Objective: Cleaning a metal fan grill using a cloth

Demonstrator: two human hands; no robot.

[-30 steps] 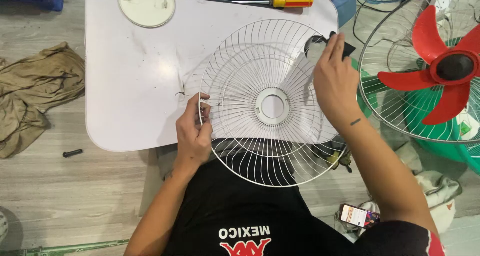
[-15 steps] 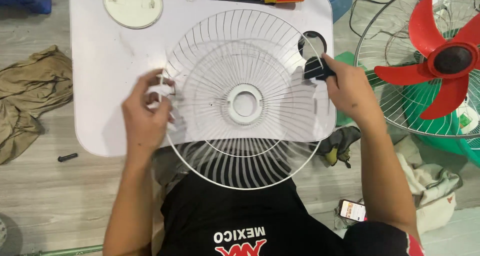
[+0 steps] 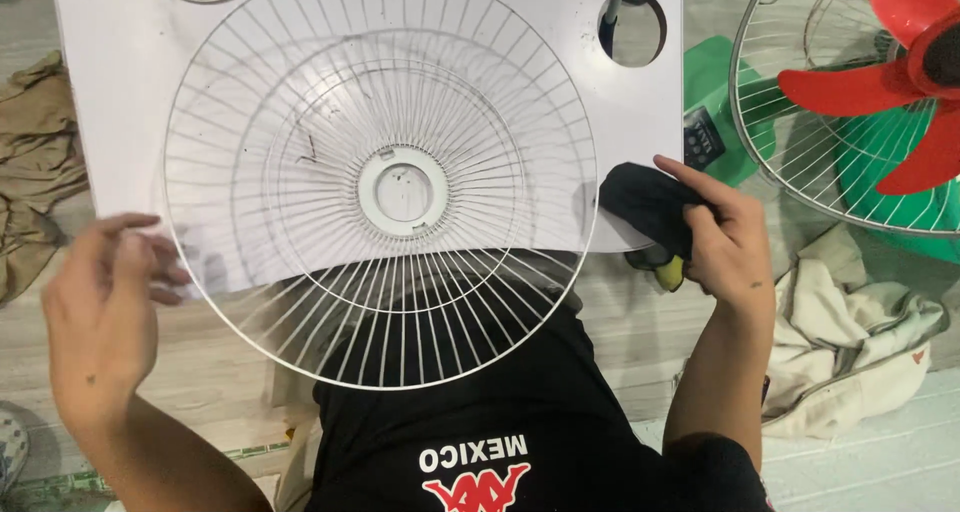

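The white wire fan guard overhangs the white table's near edge, left hand open beside its rim, right hand gripping a dark cloth; unheld, the guard could tip off.

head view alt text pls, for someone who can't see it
A round white wire fan guard lies on a white table, overhanging its near edge. The left hand is at the guard's left rim; the right hand grips a black cloth. A red-bladed fan stands at right.
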